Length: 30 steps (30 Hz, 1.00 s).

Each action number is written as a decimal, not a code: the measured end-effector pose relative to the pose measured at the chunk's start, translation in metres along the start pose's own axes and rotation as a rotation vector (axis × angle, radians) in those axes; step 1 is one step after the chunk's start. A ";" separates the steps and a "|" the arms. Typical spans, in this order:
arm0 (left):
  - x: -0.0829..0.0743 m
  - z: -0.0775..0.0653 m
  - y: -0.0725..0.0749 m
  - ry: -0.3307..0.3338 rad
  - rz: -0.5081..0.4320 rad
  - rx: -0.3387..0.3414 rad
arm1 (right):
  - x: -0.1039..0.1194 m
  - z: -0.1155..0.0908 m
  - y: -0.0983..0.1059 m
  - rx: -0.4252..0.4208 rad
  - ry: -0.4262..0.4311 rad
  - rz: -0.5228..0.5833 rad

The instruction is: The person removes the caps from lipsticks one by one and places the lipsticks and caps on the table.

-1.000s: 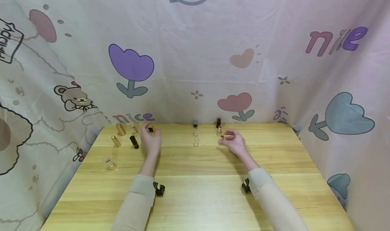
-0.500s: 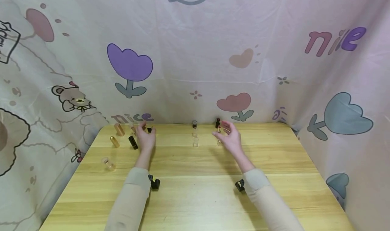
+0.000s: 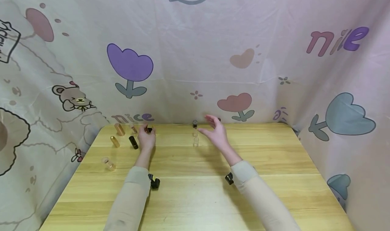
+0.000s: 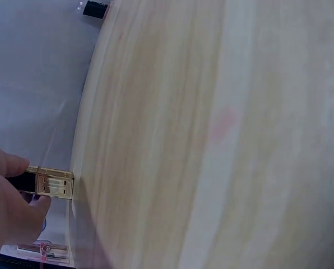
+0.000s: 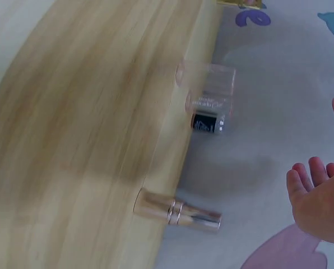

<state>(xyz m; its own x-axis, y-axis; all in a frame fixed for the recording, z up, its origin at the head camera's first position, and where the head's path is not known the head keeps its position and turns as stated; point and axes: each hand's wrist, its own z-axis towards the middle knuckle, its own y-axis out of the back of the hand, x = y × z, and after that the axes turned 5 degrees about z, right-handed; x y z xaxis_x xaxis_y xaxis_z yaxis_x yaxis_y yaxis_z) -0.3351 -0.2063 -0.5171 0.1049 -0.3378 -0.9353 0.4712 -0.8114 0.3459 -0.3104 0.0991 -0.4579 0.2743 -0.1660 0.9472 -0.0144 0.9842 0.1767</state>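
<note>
In the head view my left hand [image 3: 147, 138] is at the table's back left, fingers bent round a black-and-gold lipstick tube [image 3: 149, 130]. The left wrist view shows thumb and fingers on either side of the tube's black part, with its square gold base [image 4: 56, 184] uncovered below. My right hand [image 3: 214, 133] is spread in the air with nothing in it, just right of two clear tubes [image 3: 196, 142] and a dark-topped one [image 3: 195, 124]. It mostly covers the lipsticks on its side; a dark tip [image 3: 219, 119] shows past it.
Around the left hand are a copper tube [image 3: 119, 129], a gold bullet-shaped tube [image 3: 114, 141], a black tube [image 3: 133, 142] and a clear one [image 3: 108, 163]. The right wrist view has a rose-gold tube [image 5: 178, 211]. A printed curtain [image 3: 182, 55] hangs behind the table [image 3: 189, 197].
My right hand has left the red-tipped lipstick it was at, moved leftward and spread its fingers. My left hand has shifted slightly left and closed in on the black-and-gold tube.
</note>
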 end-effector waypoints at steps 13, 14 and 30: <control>-0.008 -0.016 0.003 0.084 -0.131 0.043 | -0.001 0.014 -0.036 0.133 0.025 -0.060; -0.010 -0.017 0.003 0.087 -0.148 0.044 | -0.001 0.015 -0.038 0.139 0.027 -0.071; -0.033 -0.054 -0.016 0.142 -0.404 0.087 | -0.004 0.025 -0.069 0.218 0.048 -0.232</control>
<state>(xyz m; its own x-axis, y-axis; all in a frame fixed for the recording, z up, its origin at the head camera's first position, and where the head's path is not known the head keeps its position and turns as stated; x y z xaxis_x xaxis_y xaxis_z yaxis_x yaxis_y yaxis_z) -0.2984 -0.1567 -0.4954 0.0496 0.0787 -0.9957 0.4238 -0.9044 -0.0504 -0.3343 0.0303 -0.4669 0.3390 -0.3761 0.8623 -0.1508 0.8830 0.4444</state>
